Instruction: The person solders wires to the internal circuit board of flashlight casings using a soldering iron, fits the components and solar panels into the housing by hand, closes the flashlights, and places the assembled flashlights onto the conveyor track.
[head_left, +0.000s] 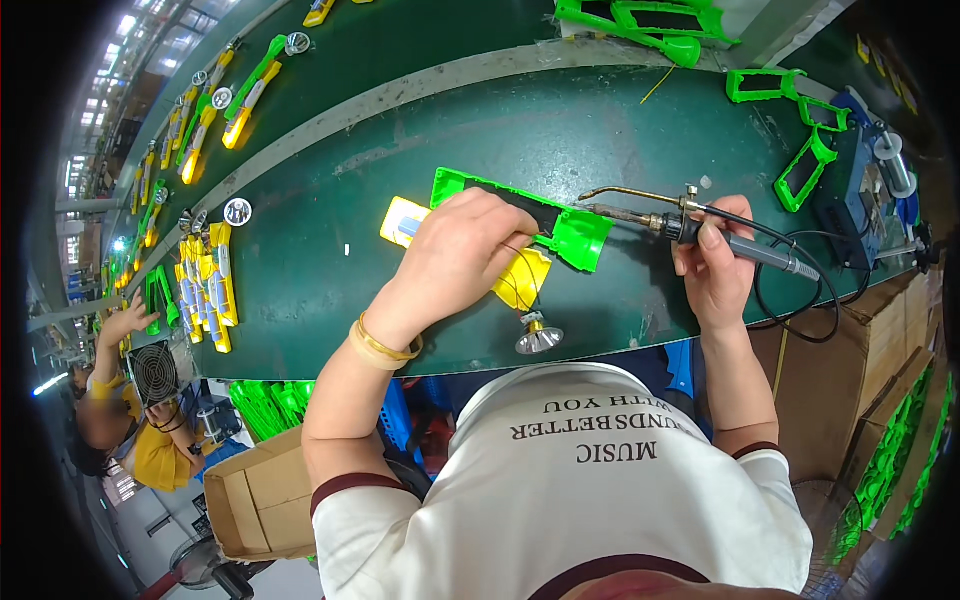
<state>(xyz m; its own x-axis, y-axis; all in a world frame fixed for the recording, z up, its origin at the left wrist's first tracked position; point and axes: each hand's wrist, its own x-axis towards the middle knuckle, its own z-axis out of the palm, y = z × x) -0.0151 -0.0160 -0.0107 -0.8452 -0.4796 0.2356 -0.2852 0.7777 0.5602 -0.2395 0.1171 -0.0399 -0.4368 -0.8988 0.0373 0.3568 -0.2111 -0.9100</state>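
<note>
My left hand (460, 250) is closed over a green plastic housing (582, 240) with a dark panel, its fingers curled at the panel's near edge. Beneath that hand lies a yellow plastic housing (522, 280), which shows on both sides of it. Thin wires run from near the fingertips to a round silver lamp reflector (540, 338) by the table's near edge. My right hand (718, 270) grips a soldering iron (752, 252) by its grey handle. A curved solder feed tube (625, 193) is fixed to the iron. The iron's tip points left, close to the green housing's far edge.
Several yellow housings (207, 290) with reflectors stand grouped at the left. A blue soldering station (842, 205) with a solder spool (893, 165) and green frames (803, 172) are at the right. Lamp assemblies (250, 95) line the far belt. A co-worker (150, 420) sits at far left.
</note>
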